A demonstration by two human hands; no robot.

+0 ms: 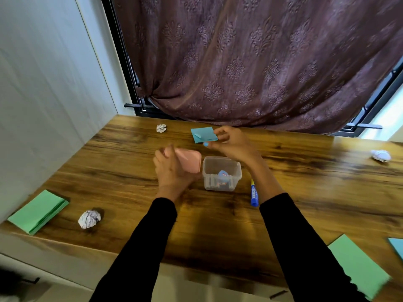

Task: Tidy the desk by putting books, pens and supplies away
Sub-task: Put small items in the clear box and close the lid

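A clear plastic box [222, 165] stands open at the middle of the wooden desk [305, 192], with a blue-capped item inside it. My left hand [172, 171] holds the box's pink lid [189, 160] tilted just left of the box. Behind the box, my right hand [233, 143] pinches a blue stack of sticky notes [202, 134] above the desk's far side. A blue and yellow marker [253, 192] lies right of the box, under my right forearm.
Crumpled paper balls lie at the far middle [161, 128], the near left [89, 219] and the far right [381, 155]. Green paper pads sit at the left edge [38, 211] and near right corner [357, 264]. A blue pad [398, 247] shows at the right edge.
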